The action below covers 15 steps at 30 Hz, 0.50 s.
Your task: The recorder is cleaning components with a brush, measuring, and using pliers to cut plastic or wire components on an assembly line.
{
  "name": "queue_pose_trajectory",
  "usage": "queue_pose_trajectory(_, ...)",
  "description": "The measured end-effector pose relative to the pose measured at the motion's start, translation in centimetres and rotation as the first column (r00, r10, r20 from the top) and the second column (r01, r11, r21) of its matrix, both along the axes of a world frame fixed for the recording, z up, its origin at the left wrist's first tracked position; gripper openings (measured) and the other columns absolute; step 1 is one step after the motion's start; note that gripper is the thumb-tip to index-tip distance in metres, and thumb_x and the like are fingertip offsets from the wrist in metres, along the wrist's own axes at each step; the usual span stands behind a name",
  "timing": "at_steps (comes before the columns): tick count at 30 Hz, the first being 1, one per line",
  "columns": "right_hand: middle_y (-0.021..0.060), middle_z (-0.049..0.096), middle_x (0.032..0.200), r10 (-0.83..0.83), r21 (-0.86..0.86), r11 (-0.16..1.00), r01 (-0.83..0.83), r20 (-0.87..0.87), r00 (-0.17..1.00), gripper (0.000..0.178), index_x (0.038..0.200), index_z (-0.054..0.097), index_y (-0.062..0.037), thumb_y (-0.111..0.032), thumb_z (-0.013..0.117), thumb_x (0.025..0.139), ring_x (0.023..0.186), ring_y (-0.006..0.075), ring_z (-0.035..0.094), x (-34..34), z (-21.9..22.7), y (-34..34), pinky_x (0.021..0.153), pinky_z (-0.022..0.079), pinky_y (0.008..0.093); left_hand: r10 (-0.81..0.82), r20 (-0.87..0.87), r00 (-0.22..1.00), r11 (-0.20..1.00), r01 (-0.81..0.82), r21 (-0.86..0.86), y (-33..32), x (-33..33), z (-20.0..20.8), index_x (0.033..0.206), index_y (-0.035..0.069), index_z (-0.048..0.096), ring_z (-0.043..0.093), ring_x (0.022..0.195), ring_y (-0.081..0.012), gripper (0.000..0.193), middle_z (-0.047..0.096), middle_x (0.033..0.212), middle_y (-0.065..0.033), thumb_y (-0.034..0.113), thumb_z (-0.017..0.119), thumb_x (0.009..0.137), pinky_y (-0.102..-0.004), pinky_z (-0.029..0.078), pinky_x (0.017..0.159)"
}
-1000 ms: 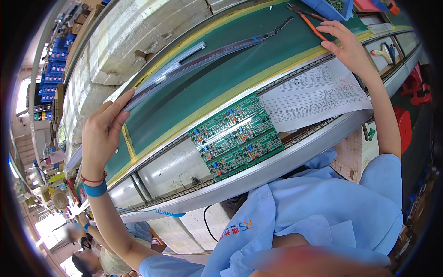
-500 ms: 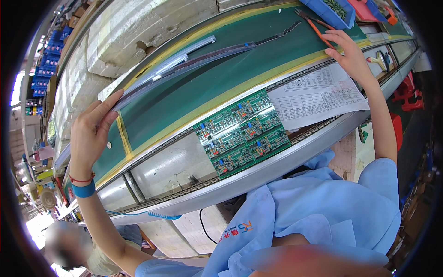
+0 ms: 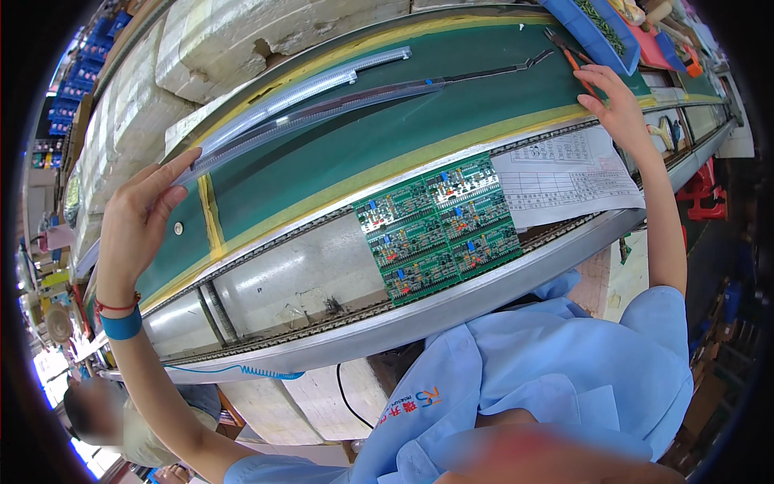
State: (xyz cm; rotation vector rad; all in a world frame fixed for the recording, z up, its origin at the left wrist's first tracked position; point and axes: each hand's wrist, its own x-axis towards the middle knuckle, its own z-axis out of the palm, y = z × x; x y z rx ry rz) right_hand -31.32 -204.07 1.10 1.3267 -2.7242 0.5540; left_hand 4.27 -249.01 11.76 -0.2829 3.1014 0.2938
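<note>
My left hand [image 3: 137,222] is closed in a pinch on the near left end of a clear plastic component tube [image 3: 310,109]. A second clear tube [image 3: 367,68] lies alongside it on the green belt. At the far right, my right hand [image 3: 619,105] has its thumb and fingers closed round the orange handles of a pair of pliers [image 3: 582,73], whose jaws rest on the belt. Between my arms, a green circuit board panel [image 3: 439,230] filled with small parts sits across the conveyor rails, nearer to me than both hands.
A blue bin [image 3: 592,32] with green parts stands beyond the pliers. A printed sheet [image 3: 564,181] lies right of the panel. White foam blocks [image 3: 218,48] line the far side. A blue coiled cord [image 3: 250,369] hangs along the near edge. Another person [image 3: 137,419] is at lower left.
The view has shifted slightly. My left hand is farther left of the panel, still at the tube's end. My right hand stays at the pliers' handles.
</note>
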Motion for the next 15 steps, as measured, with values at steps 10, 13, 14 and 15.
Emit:
queue_pose_trajectory(10, 0.0095, 0.054, 0.125, 0.034, 0.011, 0.999, -0.034, -0.023, 0.999, 0.033, 0.118, 0.059, -0.0057, -0.012, 0.063, 0.085, 0.117, 0.0285, 0.052, 0.1, 0.0, -1.5, 0.098, 0.041, 0.0341, 0.043, 0.046, 0.998, 0.999, -0.043, -0.002, -1.1, 1.7, 1.3, 0.123, 0.014, 0.062, 0.051, 0.065, -0.0271, 0.037, 0.054, 0.076, -0.0122, 0.008, 0.058, 0.087, -0.0329, 0.043, 0.063)
queue_pose_trajectory(13, 0.0094, 0.054, 0.125, 0.001, 0.012, 1.000, -0.001, 0.000, 1.000, 0.034, 0.118, 0.058, -0.0052, -0.012, 0.063, 0.085, 0.118, 0.0279, 0.052, 0.4, 0.4, -2.1, 0.098, 0.041, 0.0338, 0.078, 0.060, 0.995, 0.997, -0.077, -0.014, -1.5, 2.4, 1.6, 0.123, 0.014, 0.061, 0.052, 0.066, -0.0271, 0.036, 0.054, 0.077, -0.0124, 0.008, 0.058, 0.087, -0.0328, 0.043, 0.064)
queue_pose_trajectory(14, 0.0094, 0.054, 0.125, 0.012, 0.005, 1.000, -0.012, 0.000, 1.000, 0.034, 0.118, 0.058, -0.0051, -0.012, 0.063, 0.085, 0.118, 0.0278, 0.052, 0.3, 0.3, -2.1, 0.098, 0.041, 0.0336, 0.090, 0.059, 0.994, 0.996, -0.089, -0.020, -1.5, 2.7, 1.6, 0.123, 0.013, 0.061, 0.052, 0.066, -0.0270, 0.036, 0.054, 0.077, -0.0125, 0.008, 0.058, 0.087, -0.0327, 0.043, 0.064)
queue_pose_trajectory(15, 0.0094, 0.054, 0.126, 0.022, -0.001, 1.000, -0.022, 0.000, 1.000, 0.034, 0.118, 0.058, -0.0051, -0.012, 0.063, 0.086, 0.118, 0.0276, 0.052, 0.2, 0.3, -2.2, 0.098, 0.041, 0.0335, 0.103, 0.057, 0.993, 0.994, -0.102, -0.026, -1.7, 3.0, 1.7, 0.123, 0.013, 0.061, 0.052, 0.066, -0.0269, 0.036, 0.054, 0.078, -0.0126, 0.008, 0.059, 0.087, -0.0326, 0.043, 0.064)
